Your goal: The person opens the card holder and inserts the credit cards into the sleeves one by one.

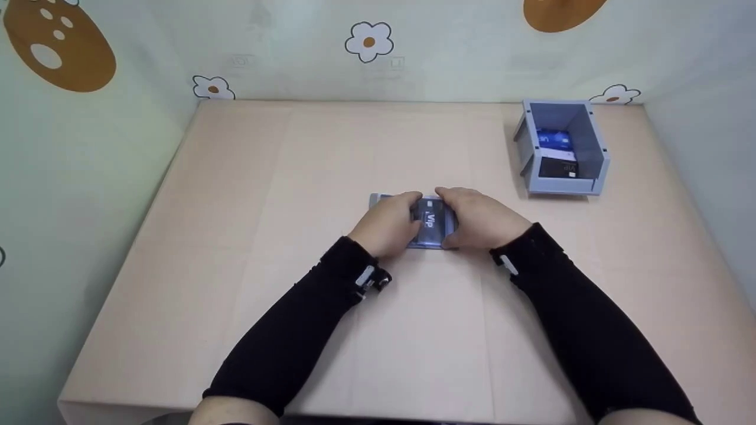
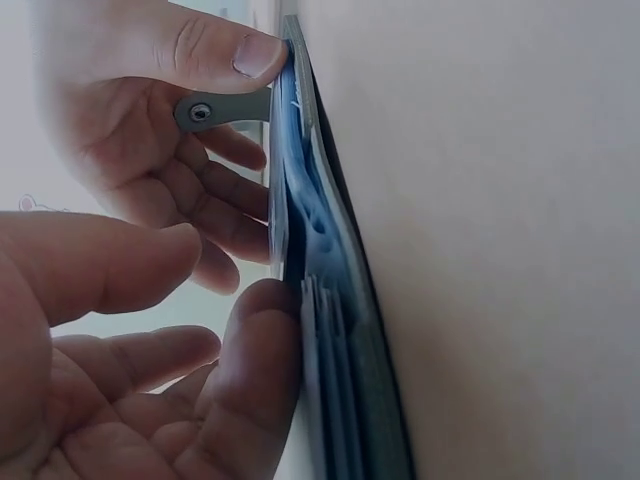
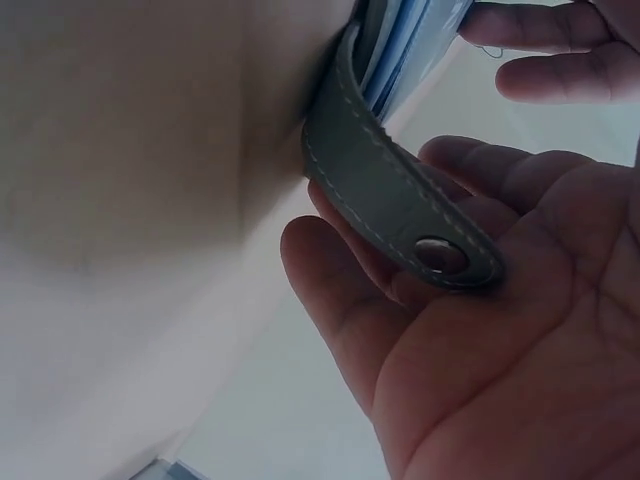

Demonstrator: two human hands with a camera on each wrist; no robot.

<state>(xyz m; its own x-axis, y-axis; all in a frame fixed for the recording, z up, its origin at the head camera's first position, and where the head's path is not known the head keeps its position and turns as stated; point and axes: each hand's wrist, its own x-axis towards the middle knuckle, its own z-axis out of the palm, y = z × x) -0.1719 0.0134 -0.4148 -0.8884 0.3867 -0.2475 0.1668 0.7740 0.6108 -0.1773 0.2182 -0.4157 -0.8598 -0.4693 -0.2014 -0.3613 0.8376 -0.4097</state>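
The wallet (image 1: 430, 233) lies on the table (image 1: 295, 177), gripped in my right hand (image 1: 481, 218); my left hand (image 1: 383, 224) touches its pages (image 2: 325, 380), whether pinching I can't tell; the strap (image 3: 370, 185) juts toward my right palm, and the bin (image 1: 564, 187) of cards (image 1: 555, 140) stands well apart, far right

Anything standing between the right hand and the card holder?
Nothing separate does: the right hand is at the card holder, opposite the left hand. Only the holder's own snap strap juts toward the right palm; the grey bin stands aside.
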